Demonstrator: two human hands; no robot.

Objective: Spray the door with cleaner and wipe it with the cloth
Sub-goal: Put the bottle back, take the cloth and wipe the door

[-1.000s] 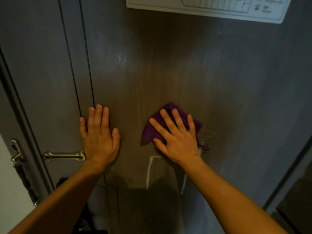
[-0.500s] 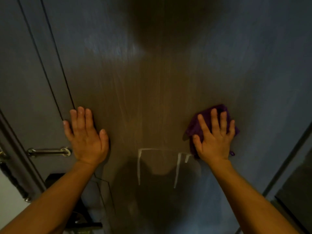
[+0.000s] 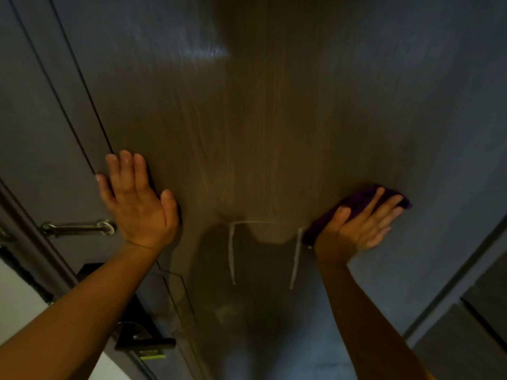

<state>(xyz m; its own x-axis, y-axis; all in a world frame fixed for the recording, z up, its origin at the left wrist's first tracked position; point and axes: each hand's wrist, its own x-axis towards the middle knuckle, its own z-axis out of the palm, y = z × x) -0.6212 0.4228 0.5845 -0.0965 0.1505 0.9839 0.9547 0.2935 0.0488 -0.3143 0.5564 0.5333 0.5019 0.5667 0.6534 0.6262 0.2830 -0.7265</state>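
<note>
cloth (image 3: 365, 200) sits pinned flat against the door (image 3: 274, 119) under the right hand (image 3: 359, 226), fingers spread, toward the door's right edge, likely for even pressure. left hand (image 3: 137, 204) lies open, empty, by the handle-side edge, probably bracing.

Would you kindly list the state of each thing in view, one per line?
Door: streaky, with pale lines low in the middle.
Cloth: pressed flat against the door under the right hand.
Left hand: empty, palm flat on the door.
Door chain: lying level beside the left hand.
</note>
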